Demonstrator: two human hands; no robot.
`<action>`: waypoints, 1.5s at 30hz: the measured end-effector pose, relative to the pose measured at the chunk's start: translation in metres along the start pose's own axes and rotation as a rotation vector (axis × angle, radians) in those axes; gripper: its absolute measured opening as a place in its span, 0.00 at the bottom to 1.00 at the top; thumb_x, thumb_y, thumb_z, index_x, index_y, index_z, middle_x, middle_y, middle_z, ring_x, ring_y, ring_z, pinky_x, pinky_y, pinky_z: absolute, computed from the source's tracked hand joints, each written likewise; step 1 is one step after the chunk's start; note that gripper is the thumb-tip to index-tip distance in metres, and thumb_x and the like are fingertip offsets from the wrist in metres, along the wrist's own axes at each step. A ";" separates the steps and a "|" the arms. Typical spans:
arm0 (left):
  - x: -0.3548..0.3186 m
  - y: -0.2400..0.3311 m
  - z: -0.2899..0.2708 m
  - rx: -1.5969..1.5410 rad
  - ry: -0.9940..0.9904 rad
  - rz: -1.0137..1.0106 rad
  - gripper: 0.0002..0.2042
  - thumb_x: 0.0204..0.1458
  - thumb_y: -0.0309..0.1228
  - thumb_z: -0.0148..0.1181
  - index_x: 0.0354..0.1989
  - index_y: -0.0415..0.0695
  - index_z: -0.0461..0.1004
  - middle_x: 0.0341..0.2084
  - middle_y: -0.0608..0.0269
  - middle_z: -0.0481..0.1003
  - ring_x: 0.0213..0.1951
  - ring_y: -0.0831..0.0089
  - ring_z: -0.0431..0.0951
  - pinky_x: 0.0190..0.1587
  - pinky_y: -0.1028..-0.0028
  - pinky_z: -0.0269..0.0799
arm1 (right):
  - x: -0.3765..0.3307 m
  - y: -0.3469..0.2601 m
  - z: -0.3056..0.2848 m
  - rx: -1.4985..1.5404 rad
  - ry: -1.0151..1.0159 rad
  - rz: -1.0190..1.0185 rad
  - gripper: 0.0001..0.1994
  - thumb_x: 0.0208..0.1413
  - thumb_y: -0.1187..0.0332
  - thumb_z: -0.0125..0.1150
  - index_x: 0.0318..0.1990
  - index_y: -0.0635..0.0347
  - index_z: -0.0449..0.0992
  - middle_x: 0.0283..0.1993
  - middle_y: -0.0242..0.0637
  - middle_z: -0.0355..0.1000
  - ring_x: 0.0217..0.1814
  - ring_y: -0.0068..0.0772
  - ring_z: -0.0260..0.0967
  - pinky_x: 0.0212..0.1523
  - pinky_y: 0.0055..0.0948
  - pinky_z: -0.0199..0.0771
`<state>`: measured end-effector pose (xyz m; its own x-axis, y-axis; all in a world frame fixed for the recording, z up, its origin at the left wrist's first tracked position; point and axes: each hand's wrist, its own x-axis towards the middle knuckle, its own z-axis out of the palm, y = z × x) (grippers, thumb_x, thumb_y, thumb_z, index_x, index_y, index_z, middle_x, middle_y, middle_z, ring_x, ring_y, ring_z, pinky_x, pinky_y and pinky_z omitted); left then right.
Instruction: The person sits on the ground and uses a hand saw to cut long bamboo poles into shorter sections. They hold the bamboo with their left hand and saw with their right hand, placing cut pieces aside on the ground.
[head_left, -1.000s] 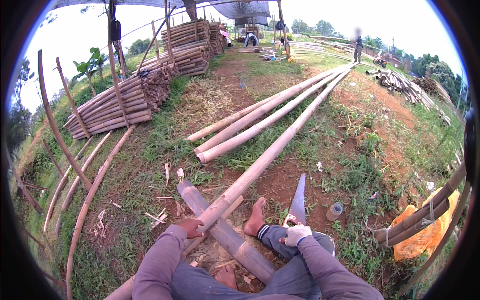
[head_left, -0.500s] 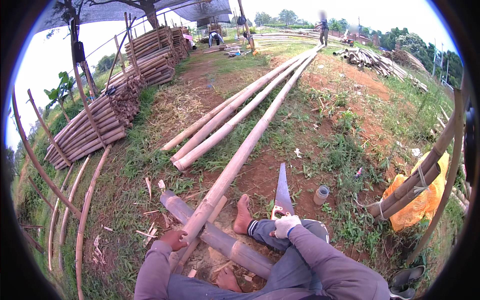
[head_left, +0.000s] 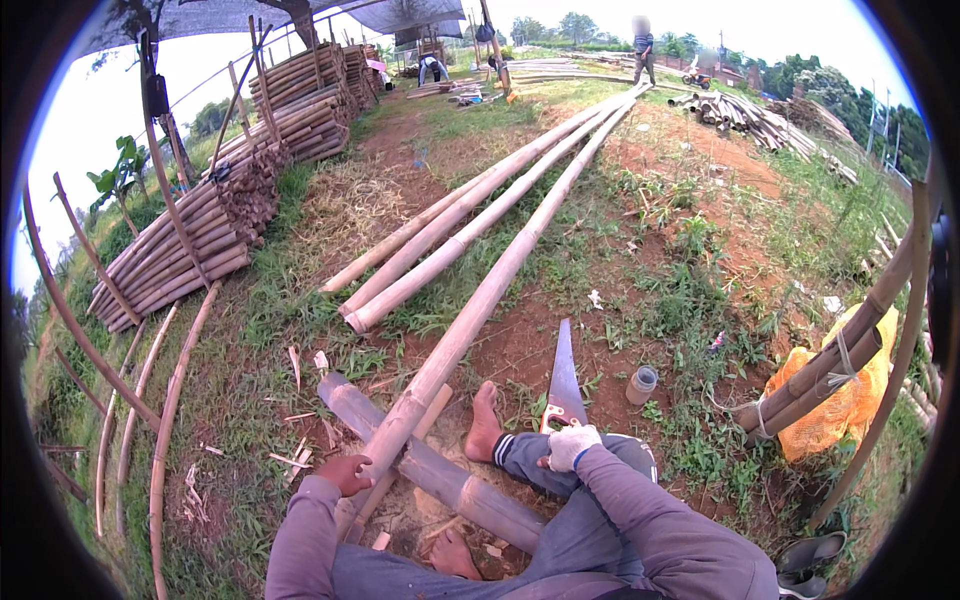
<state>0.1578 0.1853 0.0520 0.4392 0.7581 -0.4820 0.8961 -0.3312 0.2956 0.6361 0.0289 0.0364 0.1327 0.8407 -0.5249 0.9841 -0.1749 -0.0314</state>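
My bare left hand (head_left: pixel 344 474) curls against the near end of a long bamboo pole (head_left: pixel 470 320). That pole rests across a thicker, darker bamboo log (head_left: pixel 460 488) on the ground and stretches far ahead. In a white glove, my right hand (head_left: pixel 572 446) is closed round the handle of a handsaw (head_left: pixel 564 376). Its blade points away from me, apart from the pole. A thin bamboo piece (head_left: pixel 430 412) lies under the pole, alongside it. My bare feet are on either side of the dark log, with sawdust between them.
More long poles (head_left: pixel 440 256) lie left of the held one. Bamboo stacks (head_left: pixel 190 245) rise at the left between stakes. A cup-like container (head_left: pixel 642 386) stands right of the saw. An orange sack (head_left: pixel 830 400) sits behind tied bamboo (head_left: pixel 815 385). A person (head_left: pixel 643 55) stands near the poles' far ends.
The distant person by the poles' far ends has shifted slightly. My left hand has moved a little at the pole's side; the saw stays in my right hand.
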 end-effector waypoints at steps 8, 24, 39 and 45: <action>-0.002 0.009 0.000 0.027 0.036 0.008 0.33 0.54 0.49 0.73 0.67 0.49 0.75 0.56 0.48 0.83 0.58 0.51 0.83 0.63 0.58 0.77 | 0.005 0.008 0.003 0.027 -0.020 -0.009 0.40 0.61 0.30 0.60 0.63 0.58 0.81 0.63 0.46 0.81 0.67 0.47 0.78 0.66 0.50 0.75; -0.098 -0.047 0.059 -0.522 1.317 -0.286 0.18 0.58 0.35 0.71 0.55 0.43 0.80 0.34 0.56 0.81 0.32 0.64 0.81 0.37 0.64 0.80 | 0.031 -0.003 0.032 -0.126 0.210 -0.023 0.37 0.56 0.34 0.68 0.57 0.60 0.82 0.49 0.53 0.84 0.55 0.55 0.83 0.55 0.52 0.82; -0.193 -0.030 0.365 -0.090 0.784 -1.031 0.32 0.54 0.35 0.65 0.71 0.54 0.68 0.64 0.54 0.70 0.67 0.49 0.68 0.68 0.50 0.64 | 0.052 -0.001 0.037 -0.113 0.154 -0.079 0.38 0.60 0.42 0.69 0.66 0.67 0.75 0.59 0.63 0.78 0.63 0.65 0.76 0.64 0.54 0.74; -0.190 -0.091 0.352 -0.134 0.399 -0.935 0.33 0.55 0.38 0.67 0.71 0.57 0.67 0.63 0.56 0.70 0.68 0.53 0.67 0.69 0.48 0.61 | 0.061 0.008 0.044 -0.158 0.204 -0.101 0.38 0.60 0.42 0.68 0.66 0.66 0.75 0.58 0.62 0.79 0.63 0.64 0.76 0.64 0.53 0.74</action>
<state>0.0158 -0.1269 -0.1736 -0.5071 0.8203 -0.2644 0.8434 0.5354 0.0438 0.6471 0.0566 -0.0336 0.0385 0.9384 -0.3433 0.9976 -0.0166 0.0666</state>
